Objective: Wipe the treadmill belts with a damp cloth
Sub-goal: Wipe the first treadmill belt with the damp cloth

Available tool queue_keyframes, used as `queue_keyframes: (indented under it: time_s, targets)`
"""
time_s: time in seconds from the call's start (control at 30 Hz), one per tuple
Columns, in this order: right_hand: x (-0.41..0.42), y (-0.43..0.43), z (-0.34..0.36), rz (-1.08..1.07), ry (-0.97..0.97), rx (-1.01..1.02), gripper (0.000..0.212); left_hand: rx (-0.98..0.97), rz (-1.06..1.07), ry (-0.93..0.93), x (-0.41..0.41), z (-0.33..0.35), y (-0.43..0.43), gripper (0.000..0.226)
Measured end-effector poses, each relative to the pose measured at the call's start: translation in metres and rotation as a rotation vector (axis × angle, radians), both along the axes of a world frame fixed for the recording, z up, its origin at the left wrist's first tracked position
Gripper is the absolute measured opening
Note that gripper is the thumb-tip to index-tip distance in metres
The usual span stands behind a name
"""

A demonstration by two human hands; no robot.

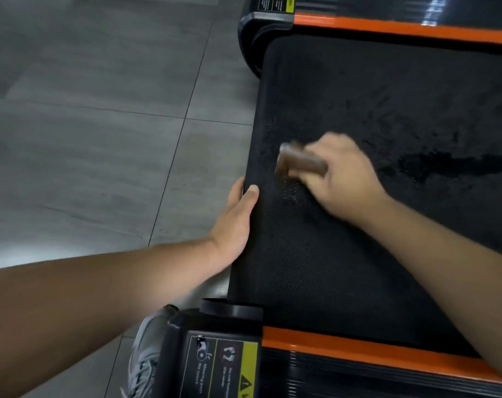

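Belt (359, 254), black and textured, shows dark damp patches.

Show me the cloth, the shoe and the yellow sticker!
cloth (300, 162), head view, middle of the brown wad in the right hand
shoe (148, 349), head view, grey upper
yellow sticker (248, 366), head view, middle of the strip

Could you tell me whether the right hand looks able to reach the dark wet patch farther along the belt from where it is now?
Probably yes. The right hand, gripping the brown cloth, already rests on the belt, and the wet patch lies just beyond it with only bare belt between them.
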State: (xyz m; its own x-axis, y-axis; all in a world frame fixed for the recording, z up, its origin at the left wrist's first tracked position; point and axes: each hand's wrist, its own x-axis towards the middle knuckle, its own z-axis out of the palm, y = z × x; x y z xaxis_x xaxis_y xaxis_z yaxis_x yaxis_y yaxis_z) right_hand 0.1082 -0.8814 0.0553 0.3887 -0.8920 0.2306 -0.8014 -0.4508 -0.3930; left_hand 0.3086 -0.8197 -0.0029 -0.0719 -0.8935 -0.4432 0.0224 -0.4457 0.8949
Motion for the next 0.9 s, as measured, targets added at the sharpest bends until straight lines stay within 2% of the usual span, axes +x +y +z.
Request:
queue_keyframes:
  time_s: [0.07, 0.1, 0.27, 0.33, 0.37, 0.43, 0.5, 0.53, 0.57, 0.67, 0.73, 0.87, 0.9]
  targets:
    - [0.004, -0.023, -0.001, -0.171, -0.04, -0.005, 0.036, 0.012, 0.005, 0.009, 0.0, -0.002, -0.003, 0.06]
    - [0.005, -0.019, -0.003, -0.187, -0.057, 0.001, 0.035, 0.027, 0.012, 0.018, 0.001, -0.002, -0.005, 0.056]
    - [0.0, 0.074, 0.005, 0.167, -0.102, 0.179, 0.036, 0.123, 0.046, 0.095, 0.0, -0.008, -0.017, 0.059]
    - [-0.004, 0.069, 0.006, 0.214, -0.046, 0.156, 0.032, 0.133, 0.047, 0.11, 0.0, -0.009, -0.018, 0.055]
    - [-0.002, 0.056, 0.005, 0.194, -0.013, 0.105, 0.028, 0.134, 0.044, 0.119, 0.001, -0.01, -0.018, 0.06]
    - [0.004, 0.013, 0.0, 0.01, 0.004, 0.01, 0.025, 0.137, 0.03, 0.146, 0.002, -0.009, -0.026, 0.068]
    - [0.012, -0.015, 0.0, -0.187, -0.03, 0.009, 0.032, 0.142, -0.003, 0.164, 0.004, -0.007, -0.043, 0.074]
    - [0.016, -0.012, -0.003, -0.198, -0.041, 0.014, 0.035, 0.154, -0.024, 0.173, 0.004, -0.006, -0.055, 0.08]
    - [0.018, 0.003, -0.002, -0.138, -0.033, 0.019, 0.035, 0.161, -0.028, 0.178, 0.003, -0.004, -0.065, 0.085]
    - [0.017, 0.072, 0.005, 0.22, -0.046, 0.156, 0.031, 0.108, 0.016, 0.123, -0.003, -0.002, -0.088, 0.09]
    - [0.012, 0.08, 0.006, 0.31, -0.03, 0.206, 0.032, 0.082, 0.017, 0.112, -0.005, -0.001, -0.091, 0.098]
    - [0.025, 0.036, 0.004, 0.014, -0.045, 0.078, 0.042, 0.088, 0.015, 0.106, -0.006, 0.0, -0.09, 0.105]
    - [0.028, 0.039, 0.002, 0.008, -0.063, 0.072, 0.043, 0.095, 0.021, 0.12, -0.006, 0.0, -0.089, 0.104]
